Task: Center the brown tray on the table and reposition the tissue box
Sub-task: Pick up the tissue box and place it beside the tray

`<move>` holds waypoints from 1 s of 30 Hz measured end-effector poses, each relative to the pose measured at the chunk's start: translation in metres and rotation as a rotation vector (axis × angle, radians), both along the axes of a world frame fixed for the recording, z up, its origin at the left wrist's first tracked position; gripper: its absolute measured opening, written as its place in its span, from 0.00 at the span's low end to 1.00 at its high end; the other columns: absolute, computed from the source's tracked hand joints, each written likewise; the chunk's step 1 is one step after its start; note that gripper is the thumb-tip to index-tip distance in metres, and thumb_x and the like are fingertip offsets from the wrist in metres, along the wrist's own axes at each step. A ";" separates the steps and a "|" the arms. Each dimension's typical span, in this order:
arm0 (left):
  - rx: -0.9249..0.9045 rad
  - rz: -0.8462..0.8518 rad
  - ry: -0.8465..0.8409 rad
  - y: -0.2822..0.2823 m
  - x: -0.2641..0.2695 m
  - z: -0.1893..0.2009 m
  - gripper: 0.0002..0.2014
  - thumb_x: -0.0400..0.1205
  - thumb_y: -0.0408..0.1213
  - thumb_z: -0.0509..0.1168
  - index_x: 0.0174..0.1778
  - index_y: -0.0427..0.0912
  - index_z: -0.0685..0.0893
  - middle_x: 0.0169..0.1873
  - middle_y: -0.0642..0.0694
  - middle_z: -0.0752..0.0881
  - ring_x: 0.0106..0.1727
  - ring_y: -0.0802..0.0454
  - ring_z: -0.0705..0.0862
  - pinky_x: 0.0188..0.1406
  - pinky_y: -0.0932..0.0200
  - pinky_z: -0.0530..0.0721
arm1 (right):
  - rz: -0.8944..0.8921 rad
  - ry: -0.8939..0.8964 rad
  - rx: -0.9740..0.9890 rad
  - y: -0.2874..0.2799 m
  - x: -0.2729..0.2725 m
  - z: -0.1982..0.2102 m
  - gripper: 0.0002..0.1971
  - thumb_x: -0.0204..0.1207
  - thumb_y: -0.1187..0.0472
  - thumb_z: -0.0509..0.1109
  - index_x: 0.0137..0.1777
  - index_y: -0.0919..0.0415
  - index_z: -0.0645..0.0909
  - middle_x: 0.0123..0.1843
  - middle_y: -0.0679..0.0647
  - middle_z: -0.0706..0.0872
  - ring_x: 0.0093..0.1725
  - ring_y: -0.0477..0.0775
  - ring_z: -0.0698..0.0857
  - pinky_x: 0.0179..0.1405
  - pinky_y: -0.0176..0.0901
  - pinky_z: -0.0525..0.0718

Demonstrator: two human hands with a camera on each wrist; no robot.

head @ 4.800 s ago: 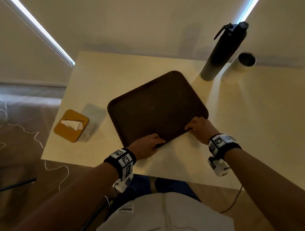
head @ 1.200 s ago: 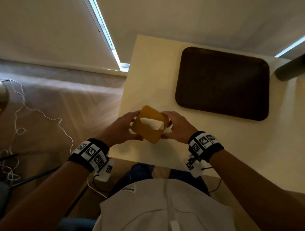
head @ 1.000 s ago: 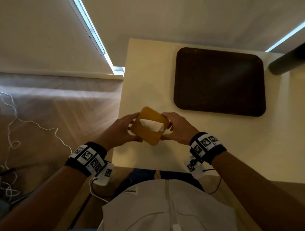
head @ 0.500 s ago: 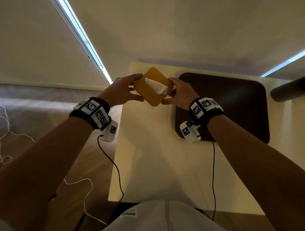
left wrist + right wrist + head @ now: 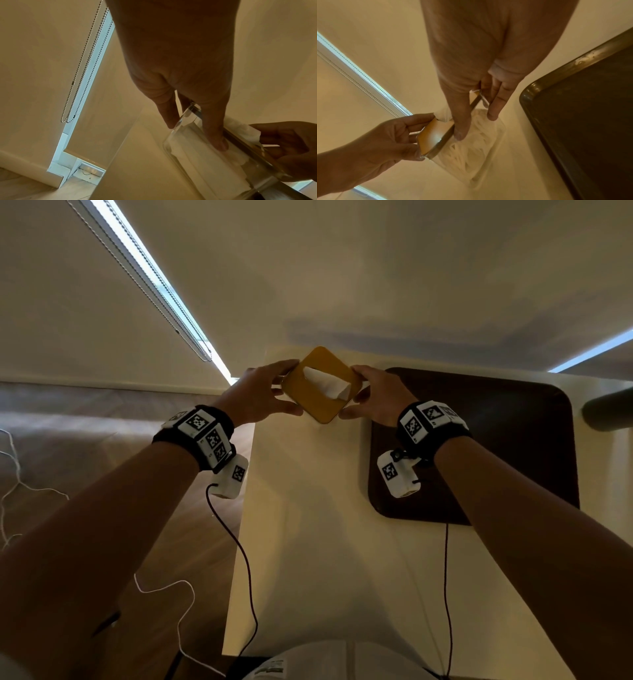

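The tissue box (image 5: 320, 386), a clear body with a yellow-brown lid and a white tissue sticking out, is at the far left corner of the table (image 5: 308, 559). My left hand (image 5: 283, 388) grips its left side and my right hand (image 5: 353, 392) grips its right side. In the left wrist view my fingers (image 5: 214, 135) press on the clear wall of the tissue box (image 5: 205, 162). In the right wrist view the tissue box (image 5: 476, 146) hangs just above or on the table; I cannot tell which. The brown tray (image 5: 507, 440) lies flat to the right, partly under my right forearm.
A dark bottle (image 5: 609, 412) shows at the right edge beyond the tray. A window blind with a bead chain (image 5: 80, 81) hangs left of the table. White cables (image 5: 10, 474) lie on the wooden floor at the left. The tray's rim (image 5: 532, 86) is close to my right fingers.
Both hands have carried the tissue box from the near left edge of the table away to its far left corner. The tray has stayed put over the last second.
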State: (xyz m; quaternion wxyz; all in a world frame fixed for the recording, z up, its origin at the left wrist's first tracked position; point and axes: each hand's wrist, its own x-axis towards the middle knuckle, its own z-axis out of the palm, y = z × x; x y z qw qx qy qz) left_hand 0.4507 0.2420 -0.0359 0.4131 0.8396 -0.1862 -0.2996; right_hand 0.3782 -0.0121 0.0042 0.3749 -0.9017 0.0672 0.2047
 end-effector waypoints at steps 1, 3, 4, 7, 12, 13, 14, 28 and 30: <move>0.004 0.005 0.001 0.001 0.000 0.000 0.50 0.65 0.42 0.85 0.84 0.45 0.69 0.73 0.44 0.81 0.72 0.47 0.82 0.71 0.50 0.83 | -0.006 0.002 0.001 -0.001 0.001 -0.002 0.48 0.60 0.51 0.87 0.79 0.57 0.67 0.68 0.52 0.81 0.52 0.52 0.87 0.55 0.51 0.85; 0.008 0.018 0.000 0.001 0.000 -0.002 0.53 0.62 0.46 0.84 0.84 0.46 0.68 0.74 0.44 0.80 0.73 0.46 0.82 0.71 0.48 0.83 | -0.037 0.011 -0.001 0.000 -0.001 -0.007 0.52 0.60 0.51 0.87 0.82 0.57 0.63 0.74 0.54 0.78 0.53 0.50 0.85 0.54 0.47 0.84; 0.017 0.015 -0.005 0.001 0.000 -0.003 0.53 0.63 0.46 0.84 0.85 0.47 0.67 0.75 0.43 0.79 0.73 0.45 0.81 0.71 0.46 0.83 | -0.072 0.018 -0.010 0.001 -0.003 -0.011 0.54 0.60 0.51 0.86 0.83 0.57 0.59 0.77 0.56 0.74 0.55 0.51 0.84 0.54 0.46 0.83; 0.075 -0.049 -0.021 0.003 0.005 -0.006 0.54 0.67 0.36 0.84 0.87 0.46 0.62 0.80 0.42 0.74 0.77 0.44 0.77 0.72 0.40 0.82 | -0.200 0.039 -0.032 0.014 -0.021 -0.029 0.62 0.60 0.52 0.86 0.86 0.55 0.47 0.84 0.59 0.62 0.72 0.59 0.77 0.68 0.56 0.79; 0.077 -0.113 0.030 0.005 0.017 -0.002 0.59 0.61 0.46 0.84 0.88 0.51 0.60 0.81 0.46 0.72 0.78 0.45 0.76 0.73 0.36 0.81 | -0.376 -0.002 0.121 0.056 -0.052 -0.050 0.66 0.55 0.49 0.88 0.84 0.46 0.42 0.83 0.55 0.61 0.79 0.60 0.69 0.74 0.64 0.75; 0.076 -0.129 0.035 0.003 0.019 0.000 0.59 0.61 0.45 0.85 0.87 0.51 0.60 0.81 0.47 0.73 0.78 0.45 0.76 0.73 0.37 0.81 | -0.416 -0.025 0.145 0.064 -0.054 -0.052 0.65 0.55 0.48 0.88 0.83 0.45 0.44 0.82 0.55 0.63 0.78 0.60 0.69 0.73 0.64 0.76; 0.080 -0.144 0.034 0.001 0.021 0.001 0.57 0.63 0.43 0.85 0.87 0.52 0.61 0.80 0.47 0.74 0.78 0.46 0.76 0.74 0.39 0.81 | -0.449 -0.044 0.153 0.071 -0.054 -0.053 0.65 0.55 0.46 0.87 0.83 0.46 0.44 0.81 0.55 0.64 0.78 0.59 0.70 0.73 0.64 0.76; -0.041 -0.017 -0.135 0.003 -0.016 -0.009 0.52 0.70 0.37 0.83 0.87 0.47 0.62 0.72 0.40 0.82 0.70 0.49 0.83 0.66 0.60 0.85 | -0.286 -0.033 0.242 0.040 -0.027 -0.027 0.51 0.65 0.60 0.84 0.83 0.52 0.56 0.73 0.53 0.78 0.65 0.48 0.79 0.59 0.40 0.79; -0.085 0.036 -0.146 0.003 -0.026 -0.014 0.52 0.70 0.35 0.82 0.88 0.46 0.61 0.71 0.40 0.83 0.69 0.52 0.83 0.61 0.73 0.82 | -0.223 -0.004 0.219 0.034 -0.023 -0.024 0.51 0.65 0.61 0.84 0.83 0.53 0.55 0.74 0.53 0.78 0.64 0.47 0.80 0.58 0.39 0.79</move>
